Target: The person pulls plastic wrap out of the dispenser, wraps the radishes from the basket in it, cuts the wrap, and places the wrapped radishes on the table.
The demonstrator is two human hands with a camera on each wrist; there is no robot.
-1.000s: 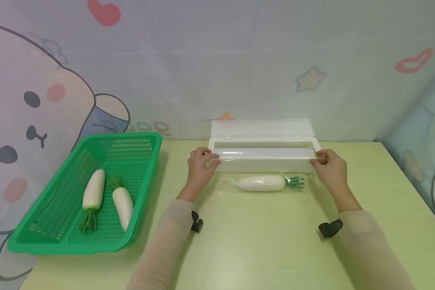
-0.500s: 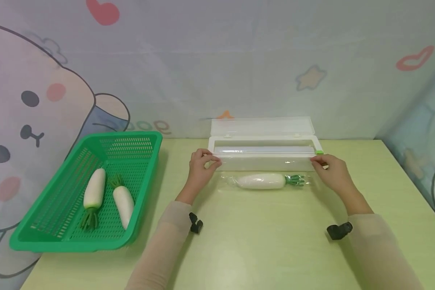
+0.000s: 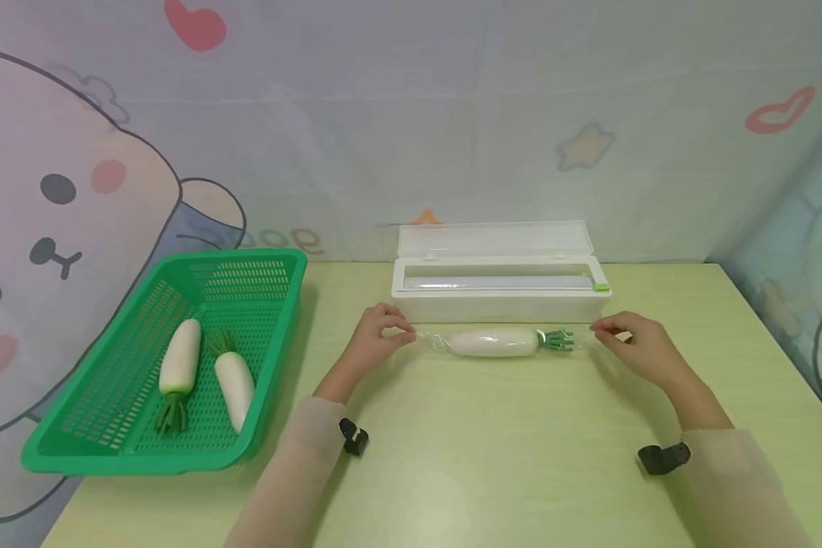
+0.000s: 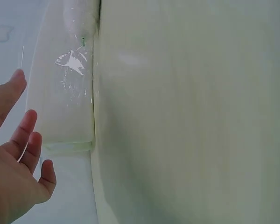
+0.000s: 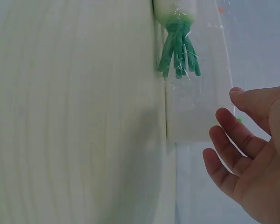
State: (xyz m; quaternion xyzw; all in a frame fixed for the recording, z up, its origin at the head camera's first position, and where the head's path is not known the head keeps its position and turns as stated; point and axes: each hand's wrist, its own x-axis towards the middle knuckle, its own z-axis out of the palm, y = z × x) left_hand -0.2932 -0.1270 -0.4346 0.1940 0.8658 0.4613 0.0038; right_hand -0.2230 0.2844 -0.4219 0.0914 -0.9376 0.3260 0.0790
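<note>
A white radish (image 3: pixel 496 342) with green stem stubs lies lengthwise on the table in front of a white cling film box (image 3: pixel 500 307). Clear cling film (image 4: pixel 73 63) covers it, glinting and crumpled past both ends. My left hand (image 3: pixel 377 340) pinches the film's edge beyond the radish's root end. At the stem end, my right hand (image 3: pixel 637 346) pinches the opposite corner between thumb and index finger. The other fingers of both hands are loosely bent. In the right wrist view the green stems (image 5: pixel 179 51) show through the film.
The box's lid (image 3: pixel 496 240) stands raised at the back, with a film roll (image 3: pixel 496 282) inside and a green slide cutter (image 3: pixel 600 287) at its right end. A green basket (image 3: pixel 137 463) on the left holds two more radishes (image 3: pixel 180 356). A printed cloth hangs behind.
Both hands have moved from the box's front edge towards me, down to the radish's level, bringing the film with them. The green cutter, first hidden by the right hand, now shows.
</note>
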